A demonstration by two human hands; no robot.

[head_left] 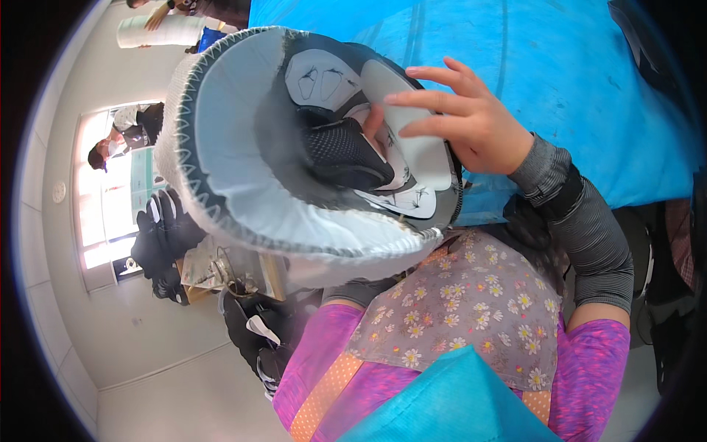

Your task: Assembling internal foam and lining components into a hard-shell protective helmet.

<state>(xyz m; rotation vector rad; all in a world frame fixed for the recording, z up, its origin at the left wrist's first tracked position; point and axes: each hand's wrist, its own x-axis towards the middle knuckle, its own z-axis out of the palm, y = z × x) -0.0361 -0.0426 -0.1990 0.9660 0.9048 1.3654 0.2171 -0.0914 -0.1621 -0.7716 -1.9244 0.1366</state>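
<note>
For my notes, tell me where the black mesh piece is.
In the head view, the black mesh piece sits in the upper middle, inside the pale stitched shell, left of the right hand.

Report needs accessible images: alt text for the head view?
A person's right hand, fingers spread, is over a pale panel inside a large white and grey stitched piece with a black mesh-like insert. Blue sheeting lies beyond.

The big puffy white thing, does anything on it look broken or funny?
Inside the puffy white thing, thin dark threads straggle on the lower white patch. They look like loose ends, so it seems messy. I can't see a clear rip.
</note>
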